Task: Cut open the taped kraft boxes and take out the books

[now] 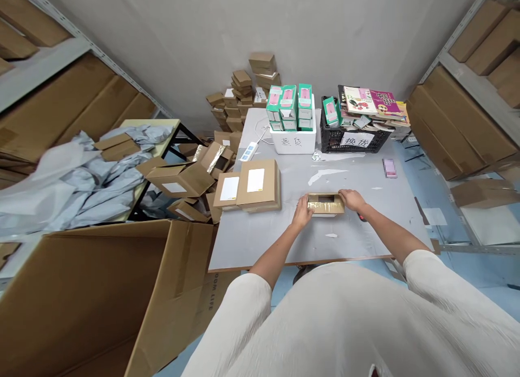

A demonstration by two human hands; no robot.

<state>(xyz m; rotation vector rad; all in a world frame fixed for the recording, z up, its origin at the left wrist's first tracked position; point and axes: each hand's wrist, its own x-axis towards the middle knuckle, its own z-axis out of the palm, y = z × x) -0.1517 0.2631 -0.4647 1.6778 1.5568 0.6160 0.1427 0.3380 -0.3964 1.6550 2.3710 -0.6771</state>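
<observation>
A small brown cardboard box (326,208) with shiny tape along its front rests on the grey table (260,241). Its top shows a dark opening. My left hand (301,212) grips the box's left end, and my right hand (352,200) holds its right rear corner. Just right of the box, a small red and black object (362,218) lies partly hidden under my right forearm. Two closed cardboard boxes with white labels stand to the left, a larger one (259,186) beside a smaller one (227,190).
Behind are a white bin (295,144) of green-and-pink boxes and a black crate (353,141) of books. A pink card (389,168) lies at right. Piled cartons (179,179) and a big open carton (162,290) stand left of the table.
</observation>
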